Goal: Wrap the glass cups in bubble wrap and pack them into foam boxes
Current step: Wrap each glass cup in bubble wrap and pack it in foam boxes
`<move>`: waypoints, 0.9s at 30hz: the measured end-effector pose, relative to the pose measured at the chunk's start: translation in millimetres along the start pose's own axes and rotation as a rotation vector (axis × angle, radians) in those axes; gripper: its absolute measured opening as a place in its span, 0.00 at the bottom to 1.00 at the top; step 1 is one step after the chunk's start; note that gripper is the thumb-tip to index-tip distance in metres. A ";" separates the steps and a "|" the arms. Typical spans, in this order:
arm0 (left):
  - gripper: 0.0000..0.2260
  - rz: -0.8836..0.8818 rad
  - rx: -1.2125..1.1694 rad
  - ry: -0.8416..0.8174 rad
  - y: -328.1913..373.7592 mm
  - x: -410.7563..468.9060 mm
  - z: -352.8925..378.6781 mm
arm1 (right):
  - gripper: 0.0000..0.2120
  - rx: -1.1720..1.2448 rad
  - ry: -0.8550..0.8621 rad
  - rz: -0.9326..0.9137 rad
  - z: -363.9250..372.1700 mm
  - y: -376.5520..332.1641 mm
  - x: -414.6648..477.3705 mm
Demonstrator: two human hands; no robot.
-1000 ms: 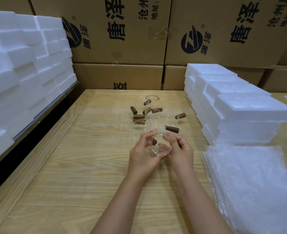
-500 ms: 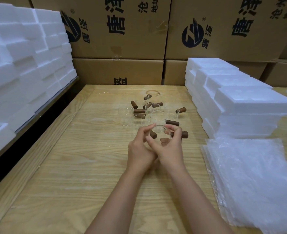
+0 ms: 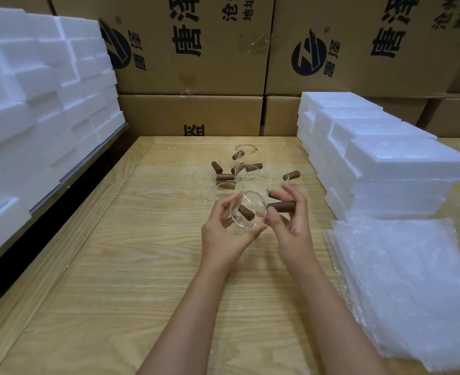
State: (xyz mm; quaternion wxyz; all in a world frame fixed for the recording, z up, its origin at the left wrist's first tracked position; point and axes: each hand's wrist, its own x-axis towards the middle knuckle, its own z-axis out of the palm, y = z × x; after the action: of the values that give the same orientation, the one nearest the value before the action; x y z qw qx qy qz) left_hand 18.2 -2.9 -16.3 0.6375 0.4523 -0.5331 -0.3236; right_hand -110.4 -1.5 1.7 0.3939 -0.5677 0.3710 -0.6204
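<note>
Nearest you, the worktop (image 3: 115,280) ran under both forearms, and the stack of wrap (image 3: 413,288) lay flat on your right, well apart from your hands. Just beyond, you held one cup (image 3: 254,212) off the worktop between both hands, its mouth tipped toward you. Your left hand (image 3: 222,236) cradled the glass body, fingers (image 3: 247,234) curled round it from below and the side. Your right hand (image 3: 293,228) pinched the brown handle (image 3: 281,206) that stuck out to the right. Neither hand was slack. A second brown handle showed through the glass, and I could not tell which cup it belonged to. Farther on, the other cups (image 3: 224,176) sat in a loose cluster, none wrapped, handles pointing every way. Past them on the right, foam boxes (image 3: 391,169) were stacked. A bigger wall of foam (image 3: 33,104) rose on the left, and cartons (image 3: 196,50) closed off the back. By my reading you were at the very start: a cup chosen and in hand, no sheet drawn, no box set out. The next move called for your right hand to let go and peel a single sheet off the stack, where the sheets looked likely to cling together, then to lay the cup on it with the handle tucked inside the wrap. Clear glass would probably be slippery, so your left hand needed a firm hold on the body.
</note>
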 end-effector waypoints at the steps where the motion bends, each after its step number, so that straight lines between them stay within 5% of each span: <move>1: 0.29 0.002 0.005 -0.007 0.2 0.1 0.0 | 0.17 0.010 0.004 -0.003 -0.6 1.1 0.3; 12: 0.41 0.063 0.013 -0.118 1.0 -3.5 0.4 | 0.02 0.126 0.164 0.069 -1.0 -7.4 3.2; 19: 0.47 0.134 0.120 -0.164 -0.2 -4.6 1.6 | 0.14 0.140 0.284 0.201 2.9 -5.9 4.3; 27: 0.36 0.185 0.140 -0.054 -3.2 -3.9 8.3 | 0.17 0.169 0.347 0.316 1.4 -1.4 5.7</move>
State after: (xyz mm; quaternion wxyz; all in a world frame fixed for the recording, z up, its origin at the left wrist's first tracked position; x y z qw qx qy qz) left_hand 9.6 -2.6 -20.5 0.6168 0.4357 -0.6109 -0.2377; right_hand -109.4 -6.1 5.4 0.4625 -0.3527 0.4638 -0.6682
